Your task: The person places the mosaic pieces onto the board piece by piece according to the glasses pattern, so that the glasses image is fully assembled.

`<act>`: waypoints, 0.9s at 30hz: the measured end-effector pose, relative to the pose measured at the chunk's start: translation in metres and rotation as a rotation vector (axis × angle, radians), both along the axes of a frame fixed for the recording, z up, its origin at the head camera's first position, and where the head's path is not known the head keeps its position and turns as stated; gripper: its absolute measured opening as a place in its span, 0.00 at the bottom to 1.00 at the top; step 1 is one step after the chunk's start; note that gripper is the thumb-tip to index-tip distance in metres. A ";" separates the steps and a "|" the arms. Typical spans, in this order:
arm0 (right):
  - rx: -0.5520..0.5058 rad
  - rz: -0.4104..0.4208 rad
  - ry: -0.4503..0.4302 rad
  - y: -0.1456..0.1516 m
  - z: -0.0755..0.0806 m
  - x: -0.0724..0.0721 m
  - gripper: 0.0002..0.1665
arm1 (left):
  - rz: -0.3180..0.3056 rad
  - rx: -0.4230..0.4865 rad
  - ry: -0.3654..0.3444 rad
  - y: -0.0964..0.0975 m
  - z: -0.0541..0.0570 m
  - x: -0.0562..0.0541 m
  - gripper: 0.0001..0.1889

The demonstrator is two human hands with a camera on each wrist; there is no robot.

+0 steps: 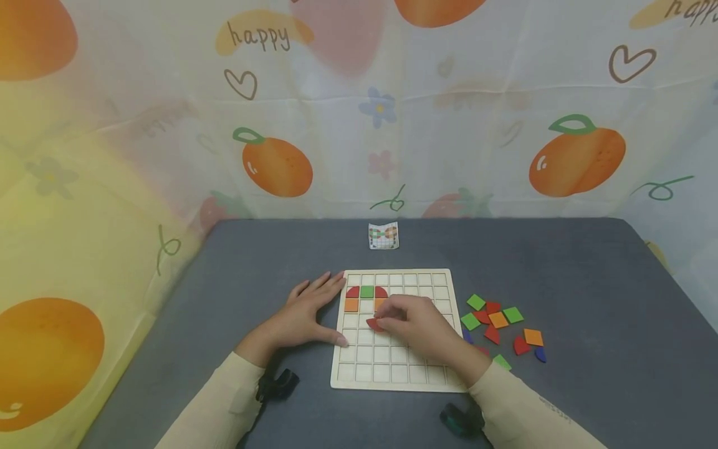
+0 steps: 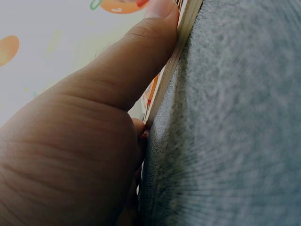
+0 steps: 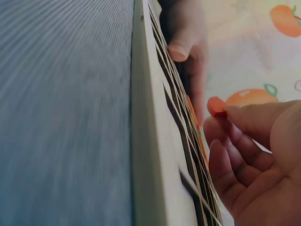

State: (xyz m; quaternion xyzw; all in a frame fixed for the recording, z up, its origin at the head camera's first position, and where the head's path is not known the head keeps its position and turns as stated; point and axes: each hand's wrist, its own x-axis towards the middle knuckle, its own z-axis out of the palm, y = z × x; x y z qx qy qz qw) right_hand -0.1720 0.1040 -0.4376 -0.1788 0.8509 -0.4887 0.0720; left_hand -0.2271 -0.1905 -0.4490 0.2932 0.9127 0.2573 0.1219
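Note:
A pale wooden grid board (image 1: 370, 377) lies on the table. My left hand (image 1: 300, 319) steadies its left edge with spread fingers, fingertips at the far corner and thumb on the near side. Between thumb and fingers, my right hand (image 1: 423, 327) pinches a red rounded tile (image 1: 373, 325) over the board's middle-left cells; the same red tile (image 3: 217, 106) shows in the right wrist view. In the upper left cells sit a green square tile (image 1: 367, 291) between two red quarter-round tiles (image 1: 352, 292), with orange square tiles (image 1: 351, 305) below, one partly hidden by my right hand.
Right of the board, loose green, red, orange and blue tiles (image 1: 497, 320) lie scattered, a few partly behind my right forearm. A small printed pattern card (image 1: 384, 237) stands beyond the board on the grey table (image 1: 269, 255). A fruit-patterned cloth (image 1: 449, 143) hangs behind.

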 end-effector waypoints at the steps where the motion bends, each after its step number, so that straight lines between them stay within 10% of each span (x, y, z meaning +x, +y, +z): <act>1: 0.003 -0.009 -0.001 -0.003 0.000 -0.001 0.05 | -0.001 -0.001 0.002 0.000 0.000 0.000 0.67; 27: 0.080 -0.135 0.069 -0.064 -0.008 -0.008 0.03 | -0.027 0.031 0.027 -0.003 -0.004 -0.002 0.66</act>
